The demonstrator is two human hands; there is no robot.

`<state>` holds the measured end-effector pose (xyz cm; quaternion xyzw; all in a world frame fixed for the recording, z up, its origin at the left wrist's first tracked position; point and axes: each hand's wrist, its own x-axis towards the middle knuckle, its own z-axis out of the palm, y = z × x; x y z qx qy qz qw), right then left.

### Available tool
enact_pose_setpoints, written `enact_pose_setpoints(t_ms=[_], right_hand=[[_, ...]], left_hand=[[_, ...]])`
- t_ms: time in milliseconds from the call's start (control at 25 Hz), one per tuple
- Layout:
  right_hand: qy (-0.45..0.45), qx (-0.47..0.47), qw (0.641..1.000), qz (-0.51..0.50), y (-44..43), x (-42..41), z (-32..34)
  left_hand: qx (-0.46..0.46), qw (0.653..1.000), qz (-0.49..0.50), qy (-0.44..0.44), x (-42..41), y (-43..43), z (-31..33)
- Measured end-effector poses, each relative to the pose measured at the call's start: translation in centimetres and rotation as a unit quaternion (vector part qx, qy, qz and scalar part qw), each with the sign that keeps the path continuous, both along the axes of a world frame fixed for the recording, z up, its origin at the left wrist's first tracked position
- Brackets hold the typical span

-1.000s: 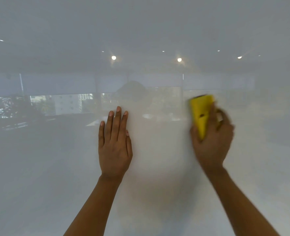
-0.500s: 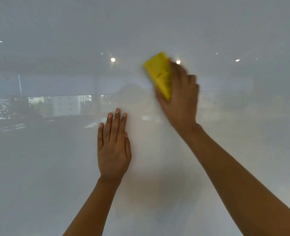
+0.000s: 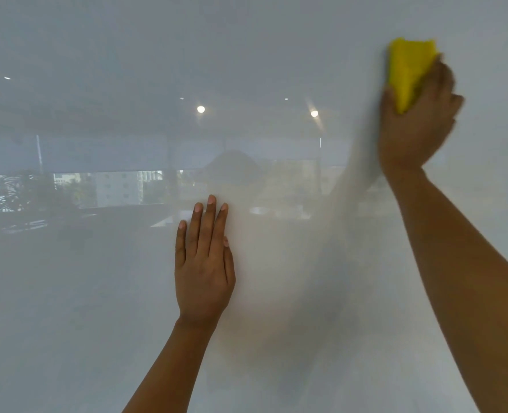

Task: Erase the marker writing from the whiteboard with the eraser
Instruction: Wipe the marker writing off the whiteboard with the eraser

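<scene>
since earlier, right hand swept 1 eraser up-right; left hand flat.

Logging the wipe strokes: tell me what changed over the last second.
The right hand, gripping the yellow eraser throughout, swept up and left, then across to the upper right of the whiteboard. The left hand stayed flat on the board.
</scene>
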<state>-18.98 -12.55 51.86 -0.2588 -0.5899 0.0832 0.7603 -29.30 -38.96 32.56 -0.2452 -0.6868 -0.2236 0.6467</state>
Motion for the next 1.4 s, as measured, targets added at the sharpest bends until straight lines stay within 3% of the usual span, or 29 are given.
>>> enact_pose_setpoints(t_ms=[200, 400, 560, 680, 800, 880, 960, 1040, 1120, 1200, 1320, 1400], right_hand=[[0.108, -0.235, 0.966, -0.004, 6.6, 1.8, -5.5], [0.118, -0.283, 0.952, 0.004, 5.0, 1.5, -17.0], [0.064, -0.181, 0.979, 0.063, -3.0, 0.0, -26.4], [-0.083, -0.006, 0.992, 0.096, -9.9, -1.2, -31.8], [-0.239, 0.282, 0.924, 0.102, -12.4, -1.7, -32.7], [-0.261, 0.362, 0.891, 0.079, -11.6, -1.5, -29.8], [-0.2, 0.31, 0.927, 0.061, -10.4, -1.3, -25.9], [-0.097, 0.155, 0.98, 0.081, -9.6, -1.0, -21.5], [-0.011, 0.001, 0.995, 0.099, -9.8, -1.1, -17.6], [0.008, -0.055, 0.993, 0.099, -11.0, -1.7, -15.3], [-0.084, 0.112, 0.988, 0.067, -13.9, -2.8, -16.5], [-0.157, 0.266, 0.949, 0.058, -16.0, -3.7, -19.6]], left_hand=[[-0.001, 1.0, 0.001, -0.01, 0.0, 0.1, 0.0], [-0.002, 1.0, 0.002, -0.019, 0.2, 0.0, 0.0], [-0.003, 1.0, -0.003, -0.021, 0.1, 0.1, 0.0], [-0.005, 1.0, -0.007, -0.017, 0.1, 0.0, 0.0], [-0.014, 1.0, -0.015, -0.016, 0.1, -0.2, 0.0], [-0.025, 0.999, -0.026, -0.019, 0.2, -0.6, 0.0], [-0.04, 0.998, -0.046, -0.024, 0.2, -1.0, 0.0], [-0.052, 0.994, -0.089, -0.03, 0.3, -1.6, 0.0], [-0.055, 0.986, -0.154, -0.038, 0.4, -2.2, 0.1], [-0.044, 0.972, -0.223, -0.053, 0.7, -2.8, -0.1], [0.018, 0.94, -0.325, -0.097, 1.6, -3.3, -0.6], [0.08, 0.91, -0.389, -0.121, 2.1, -3.8, -0.7]])
